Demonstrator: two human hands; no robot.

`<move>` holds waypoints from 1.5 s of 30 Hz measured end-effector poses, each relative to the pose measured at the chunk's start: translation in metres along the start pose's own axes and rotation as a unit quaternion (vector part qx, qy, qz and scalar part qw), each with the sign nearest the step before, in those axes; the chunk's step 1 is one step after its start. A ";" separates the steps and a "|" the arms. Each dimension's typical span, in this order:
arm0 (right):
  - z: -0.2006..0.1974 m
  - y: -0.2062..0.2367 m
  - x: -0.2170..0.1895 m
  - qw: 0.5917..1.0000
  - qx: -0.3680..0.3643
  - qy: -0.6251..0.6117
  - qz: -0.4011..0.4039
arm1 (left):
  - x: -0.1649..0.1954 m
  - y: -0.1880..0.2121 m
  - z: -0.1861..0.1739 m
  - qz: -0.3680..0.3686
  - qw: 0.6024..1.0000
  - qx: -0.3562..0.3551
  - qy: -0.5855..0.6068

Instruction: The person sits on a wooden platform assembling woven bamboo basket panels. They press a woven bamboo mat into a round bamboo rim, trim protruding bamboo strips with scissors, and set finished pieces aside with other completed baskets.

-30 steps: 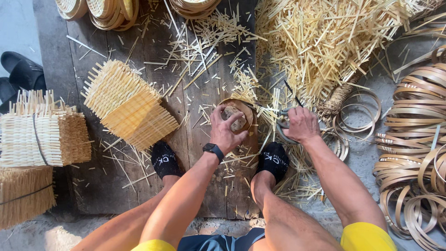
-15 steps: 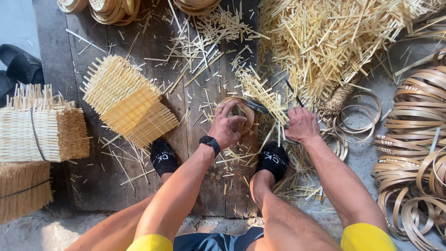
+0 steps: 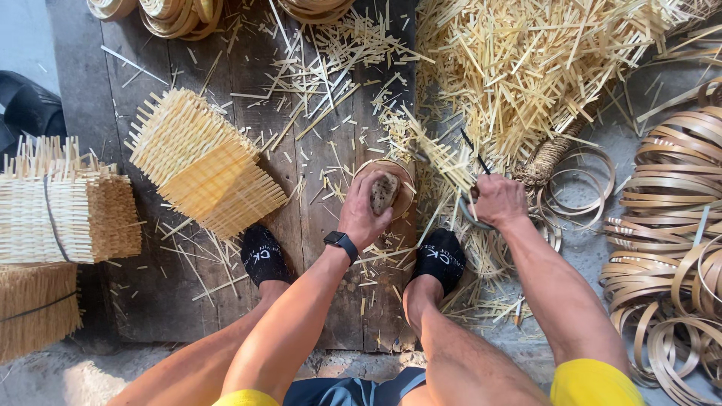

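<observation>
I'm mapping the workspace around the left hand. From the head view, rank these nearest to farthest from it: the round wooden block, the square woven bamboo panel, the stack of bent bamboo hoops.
1. Round wooden block: under the left hand, touching it.
2. Square woven bamboo panel: on the boards, off to the left.
3. Stack of bent bamboo hoops: far right edge, beyond the right hand.

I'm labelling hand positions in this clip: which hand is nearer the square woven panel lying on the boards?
Left. The left hand grips a round wooden block just right of the woven panel; the right hand is farther right, holding a metal tool by the straw pile.
</observation>
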State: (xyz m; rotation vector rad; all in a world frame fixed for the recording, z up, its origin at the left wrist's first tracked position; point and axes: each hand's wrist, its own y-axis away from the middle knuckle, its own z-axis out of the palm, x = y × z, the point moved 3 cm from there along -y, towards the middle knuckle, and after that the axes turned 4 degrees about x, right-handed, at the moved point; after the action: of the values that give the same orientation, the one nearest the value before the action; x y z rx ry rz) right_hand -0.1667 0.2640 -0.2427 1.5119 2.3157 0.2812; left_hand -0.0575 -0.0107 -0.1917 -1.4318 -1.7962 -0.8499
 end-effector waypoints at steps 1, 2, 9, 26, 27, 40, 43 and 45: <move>-0.001 0.000 0.001 0.999 -0.028 -0.008 0.027 | -0.002 -0.001 0.001 -0.003 1.000 -0.002 -0.002; -0.005 0.001 -0.002 1.000 0.011 0.005 -0.008 | -0.003 -0.001 0.002 -0.006 1.000 -0.006 -0.004; 0.000 0.002 -0.027 0.992 0.070 0.068 -0.085 | -0.003 -0.007 0.006 0.008 0.999 -0.043 -0.012; -0.001 0.004 -0.041 0.937 0.071 -0.316 0.133 | -0.072 -0.058 0.027 -0.302 0.922 -0.081 0.230; 0.005 0.005 -0.051 0.889 -0.030 -0.435 0.139 | -0.071 -0.055 0.029 -0.302 0.909 -0.105 0.268; 0.011 0.001 -0.079 0.870 0.047 -0.480 0.103 | -0.050 -0.020 0.048 -0.220 0.944 0.047 0.242; 0.014 0.002 -0.082 0.878 0.062 -0.459 0.119 | -0.052 -0.018 0.054 -0.221 0.951 0.070 0.206; 0.016 0.002 -0.082 0.884 0.062 -0.439 0.148 | -0.053 -0.018 0.055 -0.215 0.954 0.083 0.191</move>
State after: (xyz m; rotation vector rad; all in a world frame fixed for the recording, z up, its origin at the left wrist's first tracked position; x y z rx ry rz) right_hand -0.1289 0.1897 -0.2410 1.5899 1.4013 -0.4193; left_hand -0.0720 0.0026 -0.2677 -0.7128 -1.8416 -1.0769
